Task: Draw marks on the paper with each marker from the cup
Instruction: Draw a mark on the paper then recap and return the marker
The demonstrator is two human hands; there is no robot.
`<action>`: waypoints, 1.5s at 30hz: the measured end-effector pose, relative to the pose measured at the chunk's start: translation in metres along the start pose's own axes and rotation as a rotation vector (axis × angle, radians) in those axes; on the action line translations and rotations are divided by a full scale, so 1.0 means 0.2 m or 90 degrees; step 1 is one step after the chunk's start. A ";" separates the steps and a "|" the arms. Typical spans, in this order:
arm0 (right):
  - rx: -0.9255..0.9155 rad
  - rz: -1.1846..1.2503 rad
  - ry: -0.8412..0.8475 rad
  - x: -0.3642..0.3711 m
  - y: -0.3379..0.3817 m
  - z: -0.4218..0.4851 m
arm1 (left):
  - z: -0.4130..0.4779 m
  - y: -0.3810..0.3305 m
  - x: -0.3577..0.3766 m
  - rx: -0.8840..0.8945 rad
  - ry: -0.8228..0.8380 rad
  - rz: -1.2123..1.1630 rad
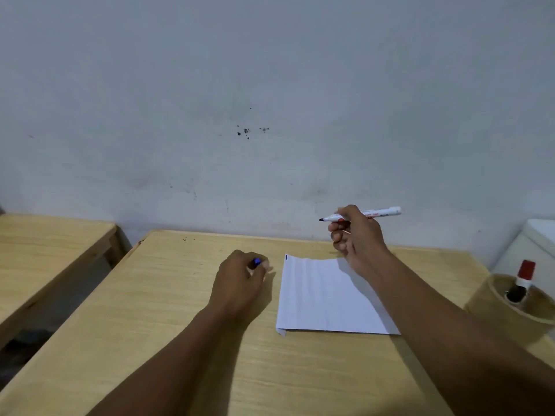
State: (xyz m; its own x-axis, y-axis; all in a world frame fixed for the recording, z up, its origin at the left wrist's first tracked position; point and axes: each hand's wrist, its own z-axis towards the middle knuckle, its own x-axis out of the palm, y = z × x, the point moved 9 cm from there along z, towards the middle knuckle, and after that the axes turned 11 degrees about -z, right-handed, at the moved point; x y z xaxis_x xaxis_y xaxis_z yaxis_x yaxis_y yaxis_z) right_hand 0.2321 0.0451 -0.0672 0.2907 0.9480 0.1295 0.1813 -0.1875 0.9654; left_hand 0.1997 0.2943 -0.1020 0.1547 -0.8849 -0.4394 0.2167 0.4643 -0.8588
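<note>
A white sheet of paper [324,295] lies on the wooden table [168,310], with a short blue mark at its top left corner. My right hand [357,235] hovers above the paper's far edge, holding an uncapped white marker [381,212] level, its dark tip pointing left. My left hand [240,280] rests on the table just left of the paper, closed around a blue marker cap [257,262]. A tan cup [507,307] at the right edge holds a red-capped marker [525,273] and a black-capped one [516,294].
A pale wall rises right behind the table's far edge. A second wooden table [45,253] stands to the left across a gap. A white box-like object [537,244] sits behind the cup at the far right.
</note>
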 end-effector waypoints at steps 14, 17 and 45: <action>-0.014 0.103 0.030 -0.54 0.18 -0.49 | -0.08 -0.78 0.37 -0.087 0.160 -0.459; -0.023 0.117 0.013 -0.66 0.21 -0.54 | -0.15 -0.86 0.49 -0.098 0.217 -0.478; -0.043 -0.200 -0.279 -1.52 0.41 -0.74 | -0.19 -1.30 0.76 0.044 0.332 -0.355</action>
State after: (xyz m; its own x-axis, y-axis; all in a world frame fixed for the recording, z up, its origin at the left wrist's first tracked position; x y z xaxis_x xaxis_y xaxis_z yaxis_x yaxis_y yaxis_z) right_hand 0.0203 -0.2207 0.0063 0.5996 0.7569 -0.2601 0.2664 0.1178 0.9566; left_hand 0.1304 0.0367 0.0444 -0.4664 -0.8841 -0.0280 0.1915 -0.0701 -0.9790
